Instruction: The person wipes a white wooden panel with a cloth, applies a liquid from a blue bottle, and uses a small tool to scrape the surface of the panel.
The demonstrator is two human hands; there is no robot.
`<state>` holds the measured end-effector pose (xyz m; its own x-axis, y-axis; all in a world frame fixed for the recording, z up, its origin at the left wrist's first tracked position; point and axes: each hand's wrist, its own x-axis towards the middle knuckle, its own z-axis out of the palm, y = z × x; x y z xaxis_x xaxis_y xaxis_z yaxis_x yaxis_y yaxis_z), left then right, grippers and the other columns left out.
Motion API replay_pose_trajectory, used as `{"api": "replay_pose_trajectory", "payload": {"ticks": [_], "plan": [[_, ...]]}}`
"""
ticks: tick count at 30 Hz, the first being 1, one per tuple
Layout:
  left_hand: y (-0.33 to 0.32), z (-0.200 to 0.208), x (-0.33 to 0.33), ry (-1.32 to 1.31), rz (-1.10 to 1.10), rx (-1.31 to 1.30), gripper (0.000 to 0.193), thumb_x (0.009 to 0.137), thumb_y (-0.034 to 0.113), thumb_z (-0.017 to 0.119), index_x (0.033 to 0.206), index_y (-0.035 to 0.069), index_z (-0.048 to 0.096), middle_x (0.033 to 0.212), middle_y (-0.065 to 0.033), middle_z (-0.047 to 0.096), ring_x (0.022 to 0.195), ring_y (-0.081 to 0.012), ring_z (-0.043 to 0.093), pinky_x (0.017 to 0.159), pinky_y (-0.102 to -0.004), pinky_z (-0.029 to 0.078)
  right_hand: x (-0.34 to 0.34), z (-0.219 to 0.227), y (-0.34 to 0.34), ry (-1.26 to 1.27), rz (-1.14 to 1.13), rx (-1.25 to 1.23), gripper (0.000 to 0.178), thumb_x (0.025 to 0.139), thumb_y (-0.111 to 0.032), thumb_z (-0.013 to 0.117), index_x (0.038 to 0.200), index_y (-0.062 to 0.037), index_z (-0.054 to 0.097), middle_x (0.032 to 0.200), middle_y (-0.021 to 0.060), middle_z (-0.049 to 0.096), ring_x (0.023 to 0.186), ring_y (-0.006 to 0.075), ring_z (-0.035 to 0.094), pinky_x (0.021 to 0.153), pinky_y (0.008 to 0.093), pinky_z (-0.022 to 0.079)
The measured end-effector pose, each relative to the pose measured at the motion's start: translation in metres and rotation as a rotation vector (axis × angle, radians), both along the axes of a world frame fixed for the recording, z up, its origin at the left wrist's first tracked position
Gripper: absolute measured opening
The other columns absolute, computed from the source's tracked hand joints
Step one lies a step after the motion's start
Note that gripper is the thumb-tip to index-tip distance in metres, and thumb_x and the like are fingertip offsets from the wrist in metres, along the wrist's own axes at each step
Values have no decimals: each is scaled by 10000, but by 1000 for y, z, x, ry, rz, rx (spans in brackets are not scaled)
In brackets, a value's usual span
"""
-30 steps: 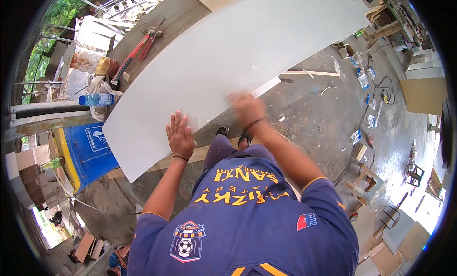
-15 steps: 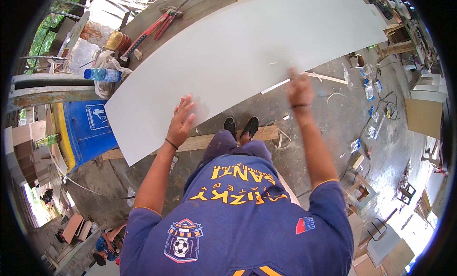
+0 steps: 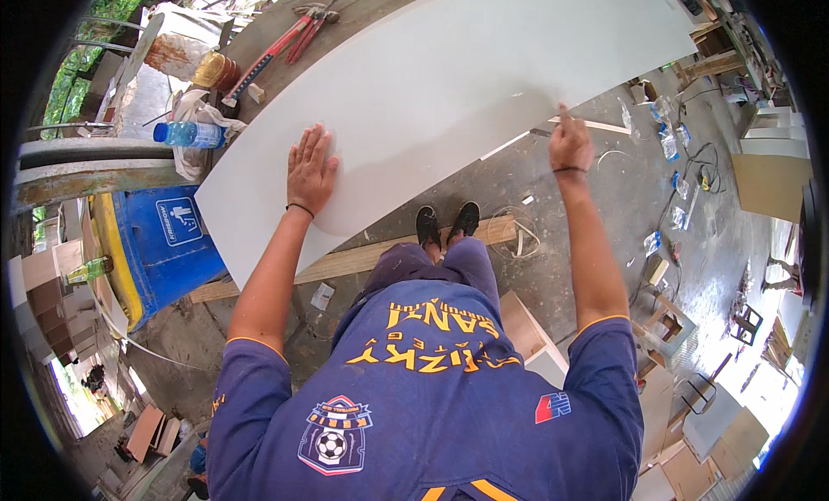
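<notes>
A large white panel (image 3: 414, 112) stretches across the far side of the view in front of me. My left hand (image 3: 312, 168) lies flat on its left part, palm down, fingers stretched. Off the panel's near edge on the right, my right hand (image 3: 571, 147) has its index finger pointing forward along the edge and its other fingers curled. Whatever may be inside that curl is hidden. Thin pale strips (image 3: 596, 124) show beside the panel's edge, close to the right hand. A small light fleck (image 3: 516, 95) rests on the panel.
Red-handled cutters (image 3: 302, 36), a yellow tape roll (image 3: 216, 71) and a water bottle (image 3: 187, 135) sit beyond the panel. A blue bin (image 3: 168, 250) stands at left. A wooden plank (image 3: 345, 263) lies by my feet; cables (image 3: 704, 177) and small packets (image 3: 667, 144) litter the floor.
My left hand has slid farther forward onto the panel and flattened. My right hand has moved slightly right and forward, and its index finger now sticks out.
</notes>
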<state>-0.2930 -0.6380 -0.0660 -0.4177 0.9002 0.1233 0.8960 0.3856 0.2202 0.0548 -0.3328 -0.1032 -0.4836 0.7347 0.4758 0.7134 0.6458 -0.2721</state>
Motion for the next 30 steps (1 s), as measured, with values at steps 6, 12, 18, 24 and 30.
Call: {"api": "replay_pose_trajectory", "payload": {"ticks": [6,12,18,24,30], "plan": [[-6,1,-1,-9,-6,-9,486,922,324,462,1379,173,395,1500,-15,290,1401,-210,221,1127,-446,152,-105,12,-243,52,574,-228,400,734,-113,580,1119,-207,639,880,72,604,831,232,610,670,365,533],[-18,-5,-9,-36,-7,26,460,917,292,478,1357,167,431,1494,-19,306,1397,-209,232,1124,-435,160,-83,42,-149,224,453,-199,491,704,0,556,1163,-162,623,722,73,549,681,255,564,595,393,470],[-2,1,-2,-52,-29,58,444,910,265,487,1341,163,453,1485,-22,326,1393,-208,245,1122,-432,164,-27,-1,-47,42,-183,-10,465,778,-46,573,1228,-161,572,771,102,537,722,268,562,581,393,471],[-11,-7,-16,-139,-42,69,452,896,241,506,1335,147,458,1476,-33,344,1388,-224,259,1122,-444,160,-113,16,-271,-84,741,-323,454,740,-157,583,1193,-191,597,939,68,583,894,226,588,760,356,524],[-11,5,19,41,-168,-28,588,894,334,509,1393,57,369,1508,-106,259,1410,-276,189,1125,-495,102,-61,51,-175,262,418,-260,445,703,-1,601,1114,-164,656,693,45,479,626,216,524,529,316,462]]}}
